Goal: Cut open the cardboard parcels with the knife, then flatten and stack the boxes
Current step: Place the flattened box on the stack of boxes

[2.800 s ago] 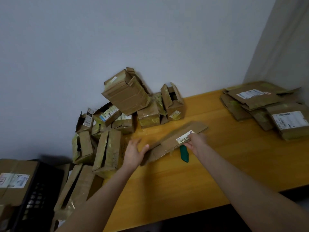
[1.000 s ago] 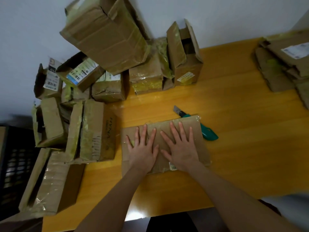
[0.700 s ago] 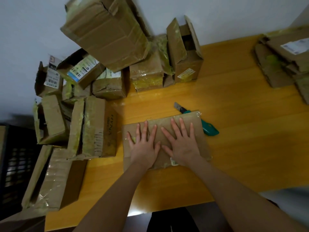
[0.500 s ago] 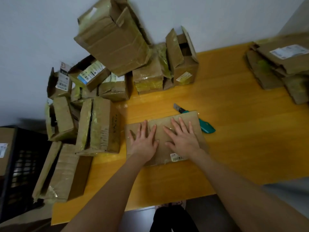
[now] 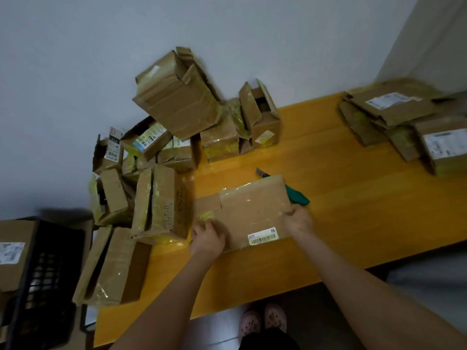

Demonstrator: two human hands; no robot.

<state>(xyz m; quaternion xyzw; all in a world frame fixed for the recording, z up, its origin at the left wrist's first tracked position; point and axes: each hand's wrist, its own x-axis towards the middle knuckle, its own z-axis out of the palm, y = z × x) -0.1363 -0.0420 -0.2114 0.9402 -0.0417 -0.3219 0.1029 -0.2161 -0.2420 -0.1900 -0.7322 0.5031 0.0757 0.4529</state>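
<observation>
Evidently readying lift of flattened box (image 5: 247,210) mid-bench (image 5: 353,210), near front edge: left hand (image 5: 207,238) gripping near left corner, right hand (image 5: 299,219) pinching right edge, probably bound for stack (image 5: 394,114) at far right corner. Knife (image 5: 298,197) half under box; parcels (image 5: 161,198) heaped at left end.

Seemingly a plain home room: wooden table (image 5: 341,198) against a bare wall (image 5: 227,34), slippers (image 5: 275,317) on the floor.

Open tabletop (image 5: 353,210) between parcel heap (image 5: 177,109) and flattened stack (image 5: 394,109)
</observation>
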